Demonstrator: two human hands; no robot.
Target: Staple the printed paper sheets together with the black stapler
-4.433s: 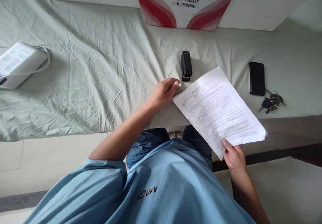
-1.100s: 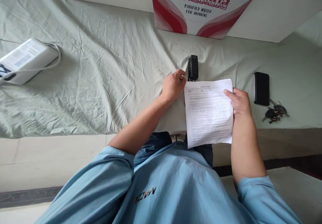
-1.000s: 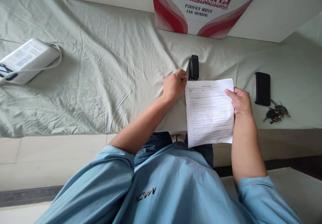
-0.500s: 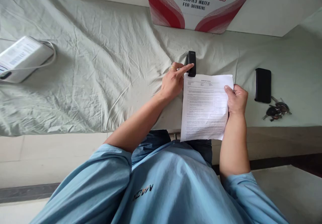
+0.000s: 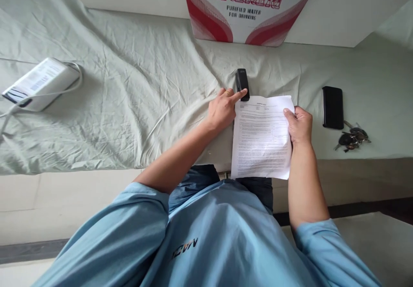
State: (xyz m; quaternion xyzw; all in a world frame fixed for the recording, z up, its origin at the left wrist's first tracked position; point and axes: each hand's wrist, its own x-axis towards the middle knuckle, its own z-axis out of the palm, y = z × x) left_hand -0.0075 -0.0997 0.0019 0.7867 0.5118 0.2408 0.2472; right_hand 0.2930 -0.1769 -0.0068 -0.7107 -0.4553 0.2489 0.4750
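My right hand [image 5: 298, 124] grips the right edge of a stack of printed white papers [image 5: 261, 138] that lies over the front edge of a surface covered with pale green cloth [image 5: 129, 89]. The top left corner of the papers sits at the near end of a black stapler [image 5: 241, 84]. My left hand [image 5: 223, 108] rests beside that corner, its index finger stretched out onto the stapler's near end and the other fingers loosely curled. A ring shows on one finger.
A black phone [image 5: 332, 107] and a bunch of keys [image 5: 351, 138] lie to the right. A white box with a cable [image 5: 41, 83] sits at the far left. A red and white "Wahaha" water carton [image 5: 248, 9] stands against the back wall.
The papers were swung from a slant to straight and their top corner brought to the stapler. My right hand shifted from the bottom edge to the right edge. My left index finger extended onto the stapler.
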